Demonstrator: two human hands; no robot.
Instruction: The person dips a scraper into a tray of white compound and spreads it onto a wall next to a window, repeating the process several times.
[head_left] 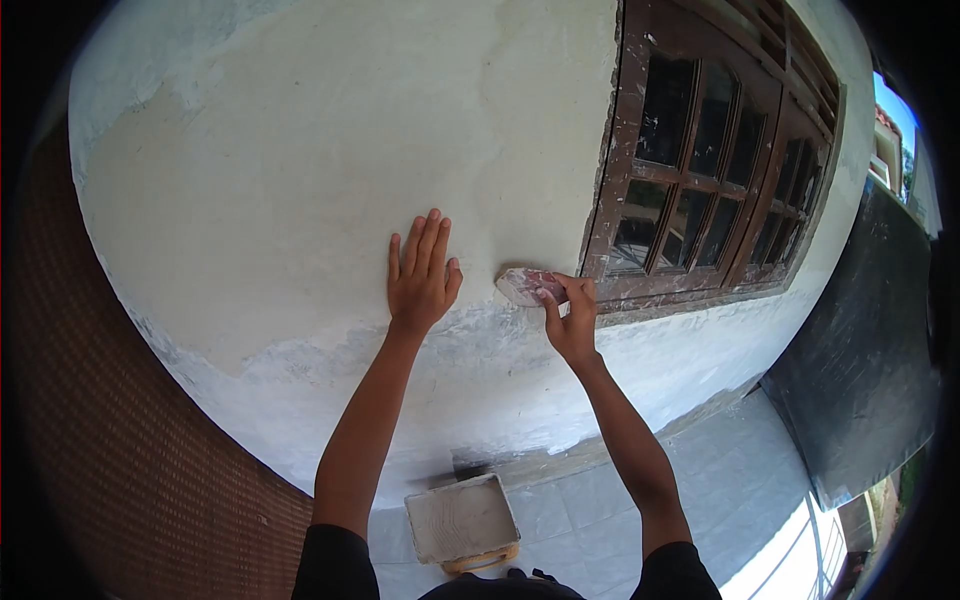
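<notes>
My left hand (420, 288) lies flat against the pale wall (300, 150), with its fingers stretched upward and the thumb out to the right. To its right, my right hand (574, 318) pinches a putty spreader (524, 288), a flat reddish-brown plate smeared with white. The spreader's left end is at the wall surface, close to the lower left corner of the window frame. Around both hands the wall is cream above and patchy bluish white below.
A brown wooden window (690, 180) with white specks takes up the upper right. Below, a rectangular tray (411, 525) of greyish paste rests on a yellowish support above grey floor covering (560, 510). A woven brown panel (150, 430) borders the left; a dark sheet (860, 350) leans right.
</notes>
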